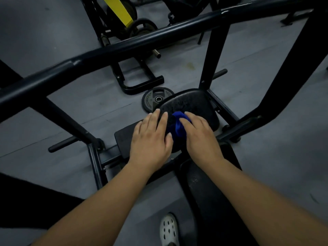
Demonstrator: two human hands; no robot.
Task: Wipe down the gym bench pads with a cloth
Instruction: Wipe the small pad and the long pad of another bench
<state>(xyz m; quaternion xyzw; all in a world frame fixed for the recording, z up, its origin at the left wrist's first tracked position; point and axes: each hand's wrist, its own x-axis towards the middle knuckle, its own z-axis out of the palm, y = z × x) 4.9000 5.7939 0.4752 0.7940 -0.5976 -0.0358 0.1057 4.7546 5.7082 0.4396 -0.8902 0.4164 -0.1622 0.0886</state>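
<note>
Right hand [198, 137]: fingers curl over bunched blue cloth [178, 127], ready to rub.
Left hand [150, 139]: flat, empty, likely steadying rounded black seat pad [195, 103].
Cloth place: pad's 7 o'clock edge.

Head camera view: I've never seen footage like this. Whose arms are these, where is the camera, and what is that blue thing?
There is no robot here. A person wears the camera on their head, so it looks forward and down along their own two arms. The left hand rests flat, fingers straight, on the edge of a black bench pad. The right hand holds a bunched blue cloth against that same pad, as if to wipe it. A second, longer pad runs back toward the person. The black frame bar of the gym machine crosses above the hands. A weight plate lies on the grey floor beside the pad, and the person's white shoe shows at the bottom.
</note>
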